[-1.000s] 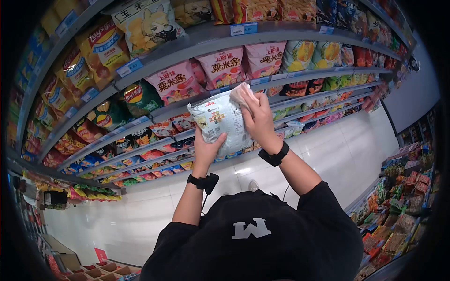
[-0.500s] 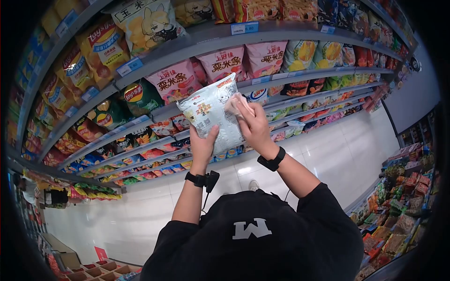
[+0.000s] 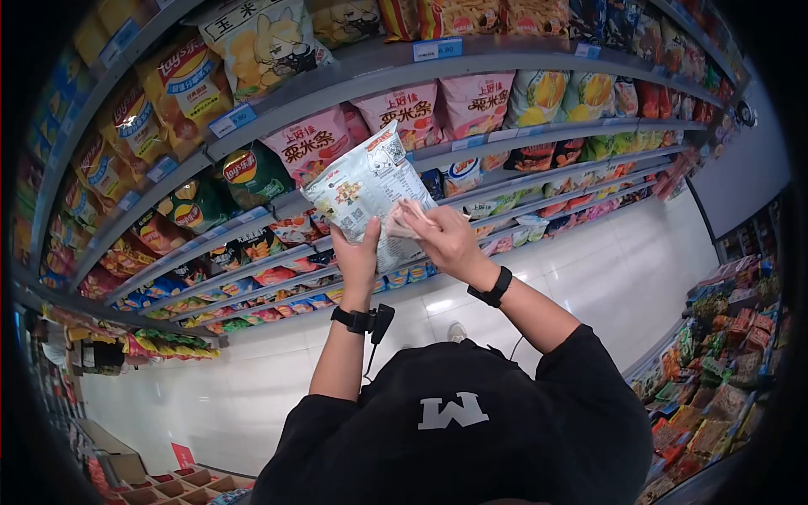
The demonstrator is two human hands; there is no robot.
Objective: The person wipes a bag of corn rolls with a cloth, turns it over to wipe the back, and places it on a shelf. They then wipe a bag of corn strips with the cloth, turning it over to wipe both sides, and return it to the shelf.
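A pale silver-white snack bag (image 3: 360,181), printed with small text, codes and a cartoon, is held up in front of the shelves, tilted with its top to the right. My left hand (image 3: 357,251) grips its lower left edge, thumb across the printed face. My right hand (image 3: 450,244) is closed on a crumpled pale pink cloth (image 3: 409,220), which presses against the lower right part of the bag. The right fingertips are partly hidden by the cloth. Both wrists wear black bands.
Shelves (image 3: 353,69) packed with snack bags curve across the front, with pink bags (image 3: 307,147) just behind the held one. More packets (image 3: 715,396) fill a display at the right. A tiled floor (image 3: 589,269) lies below, and a compartmented wooden rack (image 3: 181,488) stands at lower left.
My right hand and the cloth have moved down and left over the bag's face. The bag has shifted slightly left and tilted a little more.
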